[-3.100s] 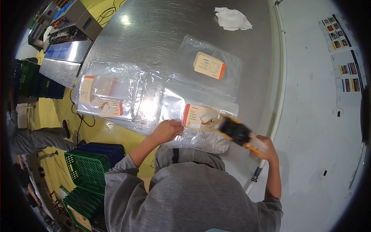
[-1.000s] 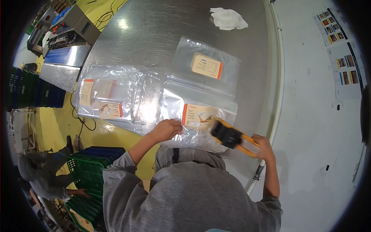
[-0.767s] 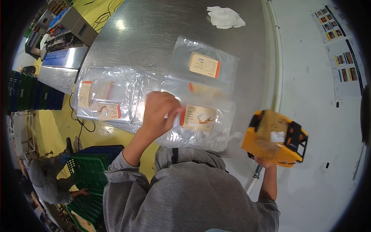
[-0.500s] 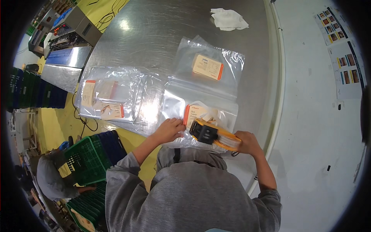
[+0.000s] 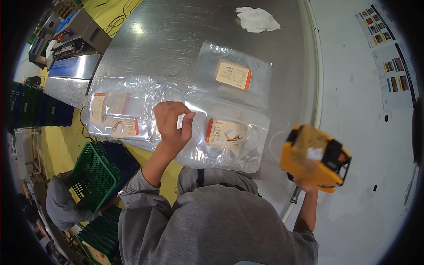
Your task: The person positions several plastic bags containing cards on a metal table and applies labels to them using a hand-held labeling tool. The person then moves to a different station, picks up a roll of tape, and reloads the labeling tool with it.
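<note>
My right hand point(image 5: 305, 184) grips a yellow-and-black label gun point(image 5: 311, 157), raised past the table's right edge and somewhat blurred. A thin pale strip curls out from its left side. Over the clear bags, my left hand point(image 5: 171, 126) is raised, thumb and forefinger meeting in a pinch; whether anything is between them I cannot make out. To its right lies a flat clear plastic bag point(image 5: 251, 152) with a cream-and-orange printed panel point(image 5: 226, 133). Beyond that is another clear bag point(image 5: 260, 70) with a similar panel point(image 5: 233, 74).
More clear bags point(image 5: 152, 95) overlap at the left of the metal table point(image 5: 176, 26). A crumpled white cloth point(image 5: 257, 20) lies at the far right. Green crates point(image 5: 95, 176) and a person in grey point(image 5: 64, 203) are at lower left. A machine point(image 5: 81, 33) stands at upper left.
The label gun has swung right, off the near bag and past the table edge, turning as it went. My left hand has lifted from the near bag and moved up and left.
</note>
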A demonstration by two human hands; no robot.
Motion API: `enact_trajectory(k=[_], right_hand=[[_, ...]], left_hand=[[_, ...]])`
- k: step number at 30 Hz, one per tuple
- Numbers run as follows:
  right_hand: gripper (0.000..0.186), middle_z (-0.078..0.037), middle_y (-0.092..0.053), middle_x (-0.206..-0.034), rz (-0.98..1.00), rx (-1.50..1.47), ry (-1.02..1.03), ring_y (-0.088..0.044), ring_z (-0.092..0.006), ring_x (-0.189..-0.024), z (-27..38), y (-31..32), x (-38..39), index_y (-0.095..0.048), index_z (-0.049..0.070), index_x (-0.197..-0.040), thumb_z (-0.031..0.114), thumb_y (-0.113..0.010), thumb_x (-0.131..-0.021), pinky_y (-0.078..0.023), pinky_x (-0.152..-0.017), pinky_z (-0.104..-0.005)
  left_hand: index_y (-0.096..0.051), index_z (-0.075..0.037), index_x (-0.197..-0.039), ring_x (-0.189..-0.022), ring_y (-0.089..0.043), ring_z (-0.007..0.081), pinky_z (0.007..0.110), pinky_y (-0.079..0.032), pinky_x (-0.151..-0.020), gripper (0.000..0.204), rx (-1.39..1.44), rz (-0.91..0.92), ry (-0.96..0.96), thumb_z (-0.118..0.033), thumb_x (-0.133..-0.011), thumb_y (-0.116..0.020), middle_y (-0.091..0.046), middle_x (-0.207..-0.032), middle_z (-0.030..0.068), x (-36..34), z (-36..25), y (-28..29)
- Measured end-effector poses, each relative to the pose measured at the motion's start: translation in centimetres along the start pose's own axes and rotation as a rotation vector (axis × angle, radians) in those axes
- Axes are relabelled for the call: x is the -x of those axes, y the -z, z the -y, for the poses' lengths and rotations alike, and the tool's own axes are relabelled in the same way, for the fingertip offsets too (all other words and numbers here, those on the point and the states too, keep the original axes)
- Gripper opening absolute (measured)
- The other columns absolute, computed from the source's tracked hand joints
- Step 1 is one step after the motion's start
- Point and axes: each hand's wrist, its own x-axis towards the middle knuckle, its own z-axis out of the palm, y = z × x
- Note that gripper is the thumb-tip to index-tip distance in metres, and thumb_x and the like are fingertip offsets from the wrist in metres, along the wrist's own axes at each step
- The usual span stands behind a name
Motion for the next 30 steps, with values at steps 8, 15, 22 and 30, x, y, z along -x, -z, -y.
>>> enact_trajectory(k=[8, 15, 22, 30], right_hand=[[0.037, -0.012, -0.061, -0.082, 0.126, 0.975, 0.243, -0.060, -0.0302, -0.075, 7.5, -8.1, -9.3, -0.060, 0.007, -0.090, 0.015, -0.072, -0.056, -0.047, -0.064, -0.0363], [0.036, -0.009, -0.061, -0.080, 0.028, 0.837, 0.230, -0.058, -0.0302, -0.073, 9.3, -4.3, -4.7, -0.060, 0.008, -0.091, 0.016, -0.072, -0.058, -0.048, -0.065, -0.0350], [0.029, -0.003, -0.061, -0.087, -0.312, 0.412, 0.170, -0.058, -0.0153, -0.076, 8.9, -4.4, -0.3, -0.059, 0.008, -0.099, 0.015, -0.069, -0.072, -0.048, -0.065, -0.0296], [0.034, -0.004, -0.062, -0.097, -0.142, 0.562, -0.018, -0.058, -0.0162, -0.088, 5.4, -5.1, -1.5, -0.060, 0.008, -0.103, 0.012, -0.071, -0.071, -0.048, -0.075, -0.0304]], left_hand=[[-0.056, -0.010, -0.093, -0.088, -0.054, 0.0250, 0.038, -0.043, -0.075, 0.028, 0.123, 1.007, -0.041, -0.026, -0.073, -0.066, -0.055, -0.094, 0.0051, 11.9, 4.5, -2.8], [-0.055, -0.010, -0.088, -0.084, -0.054, 0.0242, 0.037, -0.043, -0.074, 0.015, 0.109, 0.909, -0.095, -0.021, -0.079, -0.059, -0.055, -0.090, 0.0046, 12.9, 5.1, -3.2], [-0.056, -0.012, -0.090, -0.080, -0.056, 0.0238, 0.037, -0.044, -0.070, 0.018, 0.115, 0.922, -0.152, -0.024, -0.078, -0.061, -0.056, -0.086, 0.0034, 13.2, 5.9, -4.1], [-0.057, -0.009, -0.082, -0.077, -0.056, 0.0245, 0.037, -0.040, -0.068, 0.011, 0.017, 0.171, -0.086, -0.006, -0.072, -0.062, -0.059, -0.082, 0.0053, 0.0, 0.5, -0.8]])
